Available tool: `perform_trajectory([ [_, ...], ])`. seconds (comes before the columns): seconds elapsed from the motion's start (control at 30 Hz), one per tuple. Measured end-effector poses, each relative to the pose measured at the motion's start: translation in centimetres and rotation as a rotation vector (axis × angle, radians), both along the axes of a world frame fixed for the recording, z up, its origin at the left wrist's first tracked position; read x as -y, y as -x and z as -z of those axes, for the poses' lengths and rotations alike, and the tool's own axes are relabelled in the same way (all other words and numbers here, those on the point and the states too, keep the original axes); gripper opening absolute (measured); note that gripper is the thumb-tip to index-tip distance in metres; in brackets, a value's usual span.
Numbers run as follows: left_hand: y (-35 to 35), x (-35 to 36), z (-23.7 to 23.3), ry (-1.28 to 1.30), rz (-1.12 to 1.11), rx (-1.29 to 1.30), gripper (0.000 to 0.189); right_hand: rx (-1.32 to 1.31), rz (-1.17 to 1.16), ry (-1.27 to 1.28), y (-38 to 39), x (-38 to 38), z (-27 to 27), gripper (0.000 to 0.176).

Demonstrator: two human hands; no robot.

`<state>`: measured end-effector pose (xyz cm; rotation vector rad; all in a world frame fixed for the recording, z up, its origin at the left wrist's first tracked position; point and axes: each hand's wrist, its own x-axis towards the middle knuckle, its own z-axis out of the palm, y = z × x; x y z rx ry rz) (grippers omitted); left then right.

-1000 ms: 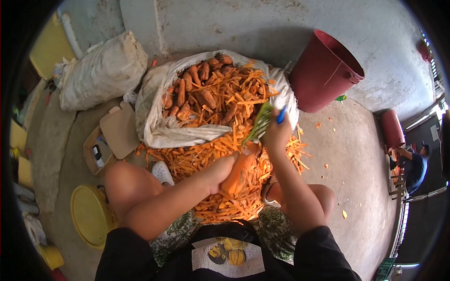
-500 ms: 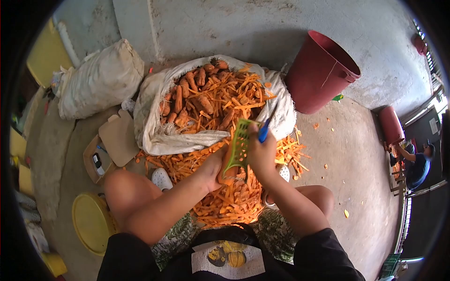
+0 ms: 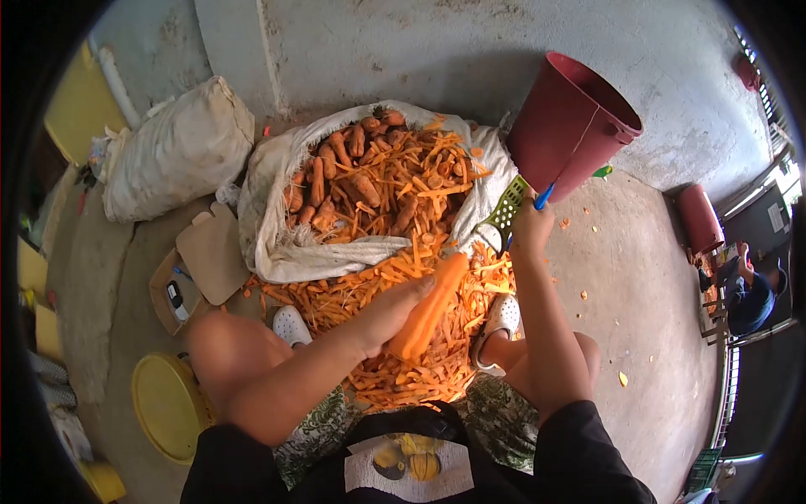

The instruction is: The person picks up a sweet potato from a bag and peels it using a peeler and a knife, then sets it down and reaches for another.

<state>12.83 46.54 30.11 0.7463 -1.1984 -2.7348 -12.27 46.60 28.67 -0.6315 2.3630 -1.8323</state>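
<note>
A large peeled orange carrot (image 3: 430, 309) is gripped in my left hand (image 3: 393, 317), over a heap of orange peelings (image 3: 411, 370) on the floor between my feet. My right hand (image 3: 532, 228) is closed on a blue handle and a green perforated peeler (image 3: 506, 206), held out to the right, apart from the carrot. In front of me an open white sack (image 3: 336, 264) holds unpeeled carrots (image 3: 363, 190) and more orange strips.
A tall red bin (image 3: 571, 126) stands behind the sack at right. At left are a full white sack (image 3: 180, 151), an open cardboard box (image 3: 220, 260) and a yellow-lidded bucket (image 3: 164, 403). Another person (image 3: 753, 302) sits far right beside a red bin (image 3: 699, 220).
My right hand has swung right and away with the peeler, off the carrot. The carrot in my left hand now shows along its whole length. The other person's arm has moved.
</note>
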Motion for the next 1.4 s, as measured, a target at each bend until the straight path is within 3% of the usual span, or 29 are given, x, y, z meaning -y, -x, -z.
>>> perform_trajectory([
  [0.07,0.1,0.9,1.1,0.510,-0.105,0.008,0.044,-0.023,-0.170,-0.001,-2.0,-0.7,-1.9,0.024],
  [0.13,0.0,2.1,0.9,0.652,-0.117,0.072,0.048,-0.090,-0.447,-0.146,-3.1,-1.3,-2.4,0.027],
  [0.2,-0.4,2.7,-0.1,1.048,-0.132,0.283,0.049,-0.155,-0.650,-0.238,-4.3,-2.0,-2.5,0.024],
  [0.23,-0.5,3.0,-0.1,1.112,-0.161,0.299,0.049,-0.160,-0.774,-0.338,-5.2,-2.8,-3.6,0.021],
  [0.33,-0.5,3.1,-0.4,1.125,-0.230,0.316,0.047,-0.350,-0.966,-0.606,-6.8,-4.0,-4.6,0.020],
  [0.67,-0.8,2.9,-0.4,1.255,-0.297,0.105,0.032,-0.254,-1.039,-0.618,-7.4,-3.9,-3.5,0.021],
  [0.73,-1.0,2.6,-0.5,1.390,-0.247,-0.188,0.027,-0.218,-0.942,-0.729,-5.9,-3.0,-0.6,0.020],
  [0.77,-1.0,1.9,-2.6,1.491,-0.178,-0.300,0.026,-0.172,-0.840,-0.832,-5.4,-2.5,1.0,0.020],
  [0.8,-1.0,1.7,-2.7,1.492,-0.161,-0.298,0.026,-0.159,-0.835,-0.826,-5.6,-2.4,2.2,0.020],
  [0.87,-0.8,1.9,-3.0,1.430,-0.294,-0.406,0.028,-0.061,-0.851,-0.905,-6.0,-1.7,3.4,0.023],
  [0.9,-0.7,2.4,-2.9,1.449,-0.313,-0.414,0.032,-0.035,-1.005,-0.793,-6.5,-1.9,3.8,0.025],
  [0.93,-0.7,2.6,-2.8,1.450,-0.317,-0.413,0.032,-0.111,-1.053,-0.765,-6.6,-1.7,7.5,0.024],
  [0.97,-0.8,2.6,-2.7,1.511,-0.302,-0.361,0.033,-0.017,-1.131,-0.656,-6.6,-1.5,11.3,0.024],
  [1.0,-0.7,2.7,-2.4,1.571,-0.282,-0.308,0.035,-0.013,-1.130,-0.652,-7.8,-1.9,11.5,0.024],
  [1.07,-0.5,2.5,-1.6,1.466,-0.234,-0.316,0.035,0.415,-1.338,0.068,-10.1,-2.3,10.7,0.030],
  [1.2,0.0,2.3,-1.1,1.437,-0.258,-0.278,0.037,0.317,-1.457,0.062,-9.7,-1.0,10.0,0.034],
  [1.3,-0.1,2.6,-1.2,1.391,-0.330,-0.230,0.039,0.837,-1.074,-0.013,-10.0,-1.3,6.1,0.028],
  [1.4,-0.6,3.6,-1.3,1.440,-0.386,-0.185,0.038,0.886,-0.878,-0.114,-9.4,-1.3,3.7,0.027],
])
